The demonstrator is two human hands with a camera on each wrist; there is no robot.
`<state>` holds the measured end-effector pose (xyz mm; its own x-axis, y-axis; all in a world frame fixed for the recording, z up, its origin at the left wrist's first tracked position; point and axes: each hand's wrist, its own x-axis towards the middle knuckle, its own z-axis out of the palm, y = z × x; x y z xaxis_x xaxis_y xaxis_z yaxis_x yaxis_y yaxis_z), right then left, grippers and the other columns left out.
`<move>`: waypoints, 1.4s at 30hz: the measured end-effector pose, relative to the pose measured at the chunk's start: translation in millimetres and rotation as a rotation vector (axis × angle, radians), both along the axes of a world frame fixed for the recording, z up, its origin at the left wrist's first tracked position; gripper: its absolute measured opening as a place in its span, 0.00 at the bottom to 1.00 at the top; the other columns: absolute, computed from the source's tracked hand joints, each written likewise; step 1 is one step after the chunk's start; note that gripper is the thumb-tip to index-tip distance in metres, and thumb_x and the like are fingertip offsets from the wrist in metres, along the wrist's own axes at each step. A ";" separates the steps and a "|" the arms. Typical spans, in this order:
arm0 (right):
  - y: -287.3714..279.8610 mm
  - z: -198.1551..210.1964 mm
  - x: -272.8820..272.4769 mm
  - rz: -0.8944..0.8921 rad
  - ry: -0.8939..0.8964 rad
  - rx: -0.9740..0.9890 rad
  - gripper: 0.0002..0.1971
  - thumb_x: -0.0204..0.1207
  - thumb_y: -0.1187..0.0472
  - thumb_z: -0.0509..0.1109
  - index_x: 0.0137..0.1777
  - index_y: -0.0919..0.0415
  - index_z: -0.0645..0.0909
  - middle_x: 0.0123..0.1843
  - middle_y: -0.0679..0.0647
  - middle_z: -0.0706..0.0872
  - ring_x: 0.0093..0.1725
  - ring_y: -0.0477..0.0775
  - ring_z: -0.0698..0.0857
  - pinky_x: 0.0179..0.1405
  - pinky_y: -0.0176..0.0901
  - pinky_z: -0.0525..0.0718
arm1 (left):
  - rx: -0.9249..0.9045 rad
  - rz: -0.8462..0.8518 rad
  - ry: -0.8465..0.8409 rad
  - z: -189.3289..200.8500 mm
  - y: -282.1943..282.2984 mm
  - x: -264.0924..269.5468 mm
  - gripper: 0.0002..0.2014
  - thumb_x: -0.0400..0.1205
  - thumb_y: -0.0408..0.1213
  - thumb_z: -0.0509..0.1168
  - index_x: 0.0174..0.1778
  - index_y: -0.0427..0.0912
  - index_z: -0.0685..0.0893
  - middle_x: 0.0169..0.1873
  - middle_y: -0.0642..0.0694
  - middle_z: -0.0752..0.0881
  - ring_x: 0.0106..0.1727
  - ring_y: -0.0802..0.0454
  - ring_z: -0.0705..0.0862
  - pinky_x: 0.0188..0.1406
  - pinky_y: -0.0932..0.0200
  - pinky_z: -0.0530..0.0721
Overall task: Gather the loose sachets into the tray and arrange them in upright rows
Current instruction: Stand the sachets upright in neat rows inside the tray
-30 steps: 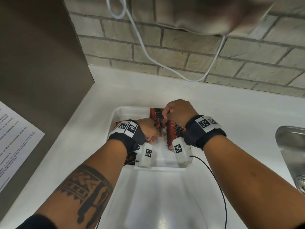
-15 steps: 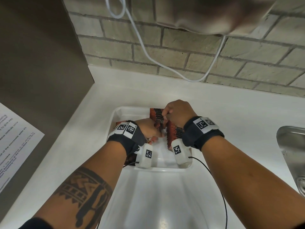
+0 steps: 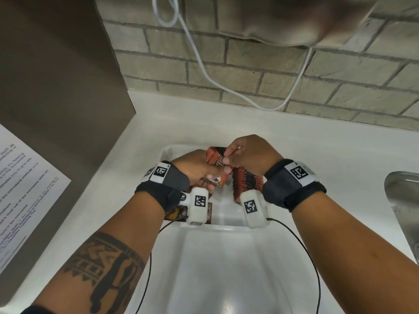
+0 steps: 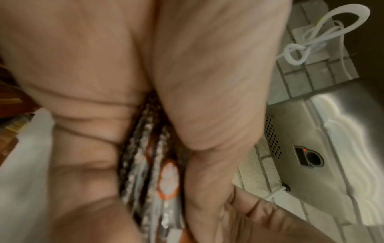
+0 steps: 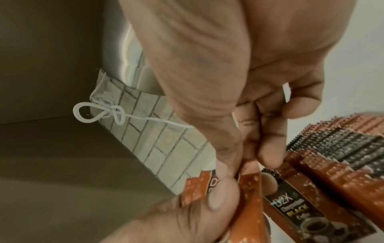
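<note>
left hand [image 3: 192, 167] gripped a bundle of sachets [image 3: 216, 158] over the tray [image 3: 167, 150] at the counter's back-left corner | right hand [image 3: 248, 155] pinched one sachet's top edge | progress — upright row [image 3: 247, 183] stood along the tray's right side; flat sachets [image 3: 179, 214] at near-left still unsorted

- You work over a white countertop [image 3: 294, 150] that meets a brick wall.
- On it sits the clear tray [image 3: 172, 148], directly before you.
- At its left edge lies a printed sheet [image 3: 25, 191].
- A steel sink [image 3: 401, 200] is set into its right side.
</note>
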<state>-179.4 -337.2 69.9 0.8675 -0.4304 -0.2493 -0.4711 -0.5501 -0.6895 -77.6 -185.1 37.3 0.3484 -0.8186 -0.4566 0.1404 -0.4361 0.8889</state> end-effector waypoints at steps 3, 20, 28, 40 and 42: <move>-3.4 3.6 -1.3 -0.021 -0.003 -0.008 0.02 0.75 0.59 0.78 0.44 0.50 0.89 0.44 0.49 0.90 0.47 0.49 0.87 0.47 0.40 0.82 | -0.048 -0.005 0.044 -4.0 3.9 1.7 0.14 0.81 0.34 0.73 0.63 0.41 0.85 0.43 0.48 0.91 0.45 0.52 0.90 0.41 0.55 0.90; -15.8 15.2 2.6 0.027 -0.051 -0.153 0.09 0.79 0.62 0.69 0.43 0.51 0.90 0.39 0.36 0.84 0.40 0.38 0.80 0.37 0.29 0.72 | 0.416 -0.012 -0.478 27.1 32.9 26.0 0.23 0.77 0.54 0.76 0.45 0.32 0.87 0.29 0.40 0.86 0.26 0.47 0.84 0.33 0.53 0.87; -3.5 -10.7 23.3 0.055 0.123 -0.319 0.11 0.72 0.59 0.69 0.35 0.43 0.90 0.37 0.38 0.85 0.48 0.49 0.85 0.54 0.50 0.84 | 0.477 -0.436 -0.568 4.3 8.0 17.2 0.29 0.74 0.66 0.72 0.63 0.49 0.88 0.64 0.51 0.88 0.64 0.50 0.84 0.74 0.47 0.77; 2.1 -18.4 30.3 0.054 0.207 -0.387 0.10 0.74 0.60 0.69 0.42 0.48 0.92 0.50 0.47 0.88 0.56 0.54 0.83 0.63 0.54 0.80 | 0.539 -0.433 -0.619 -35.7 -27.1 16.1 0.33 0.72 0.70 0.70 0.57 0.44 0.90 0.53 0.42 0.92 0.58 0.42 0.88 0.66 0.46 0.82; 1.4 -17.7 29.9 0.052 0.216 -0.387 0.11 0.74 0.61 0.68 0.41 0.48 0.92 0.48 0.45 0.88 0.55 0.53 0.83 0.62 0.53 0.80 | 0.525 -0.424 -0.597 -36.5 -28.3 16.4 0.31 0.73 0.70 0.71 0.56 0.46 0.91 0.52 0.44 0.92 0.57 0.44 0.88 0.67 0.46 0.82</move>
<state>-149.5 -335.8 52.2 0.8365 -0.4846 -0.2558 -0.5462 -0.7754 -0.3168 -61.2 -213.4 0.8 0.3636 -0.6694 -0.6478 -0.5464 -0.7165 0.4338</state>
